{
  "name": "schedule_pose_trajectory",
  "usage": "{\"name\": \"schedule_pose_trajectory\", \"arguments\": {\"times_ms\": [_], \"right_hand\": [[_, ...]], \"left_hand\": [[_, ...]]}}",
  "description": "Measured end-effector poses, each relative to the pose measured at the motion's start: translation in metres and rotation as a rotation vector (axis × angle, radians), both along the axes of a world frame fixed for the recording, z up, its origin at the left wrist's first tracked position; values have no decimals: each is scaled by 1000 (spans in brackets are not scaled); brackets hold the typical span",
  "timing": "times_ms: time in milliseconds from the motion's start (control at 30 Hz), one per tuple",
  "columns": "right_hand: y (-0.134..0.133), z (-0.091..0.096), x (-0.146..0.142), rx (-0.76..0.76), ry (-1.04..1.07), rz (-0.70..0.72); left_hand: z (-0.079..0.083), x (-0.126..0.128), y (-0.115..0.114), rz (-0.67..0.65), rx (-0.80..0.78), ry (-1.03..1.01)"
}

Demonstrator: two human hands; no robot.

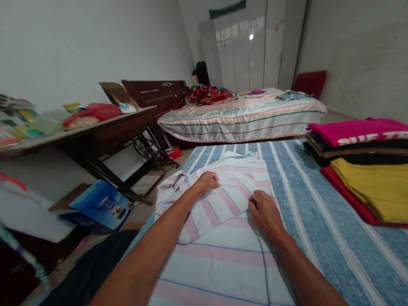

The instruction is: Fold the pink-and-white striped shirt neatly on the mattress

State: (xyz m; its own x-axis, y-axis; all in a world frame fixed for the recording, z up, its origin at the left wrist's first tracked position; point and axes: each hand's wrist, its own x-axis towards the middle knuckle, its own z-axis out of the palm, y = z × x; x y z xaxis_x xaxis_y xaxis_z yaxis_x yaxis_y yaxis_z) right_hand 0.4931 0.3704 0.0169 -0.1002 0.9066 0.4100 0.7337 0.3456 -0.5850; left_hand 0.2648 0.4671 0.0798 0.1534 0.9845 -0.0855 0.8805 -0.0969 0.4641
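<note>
A white shirt with pink and blue stripes (223, 187) lies spread on a blue-and-white striped bedspread (306, 212); one side is folded over its middle. My left hand (208, 180) is closed on the folded fabric near the shirt's upper left. My right hand (266, 212) rests knuckles-up on the shirt's right edge, fingers curled and pinching the cloth.
A stack of folded clothes, magenta (357, 129) on top and yellow (376, 187) in front, sits at the right. A second bed (242, 114) stands beyond, a white wardrobe (251, 46) behind it. A cluttered sewing table (105, 127) and a blue box (102, 206) are at left.
</note>
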Motion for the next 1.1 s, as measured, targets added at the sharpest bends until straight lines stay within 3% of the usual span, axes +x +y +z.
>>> {"name": "schedule_pose_trajectory", "arguments": {"times_ms": [200,333,567,733,867,1100], "right_hand": [[1,-2,1,17,-24,4],[1,-3,3,9,-28,9],[-1,-8,5,41,-43,32],[2,-16,8,38,-62,76],[3,-19,10,39,-63,103],[2,-18,10,13,-62,106]], "left_hand": [[-11,-7,-11,51,124,209],[1,-21,-30,93,148,327],[40,-59,-102,167,227,478],[43,-57,-144,238,190,586],[32,-54,-148,316,89,572],[23,-87,-127,287,55,238]]}}
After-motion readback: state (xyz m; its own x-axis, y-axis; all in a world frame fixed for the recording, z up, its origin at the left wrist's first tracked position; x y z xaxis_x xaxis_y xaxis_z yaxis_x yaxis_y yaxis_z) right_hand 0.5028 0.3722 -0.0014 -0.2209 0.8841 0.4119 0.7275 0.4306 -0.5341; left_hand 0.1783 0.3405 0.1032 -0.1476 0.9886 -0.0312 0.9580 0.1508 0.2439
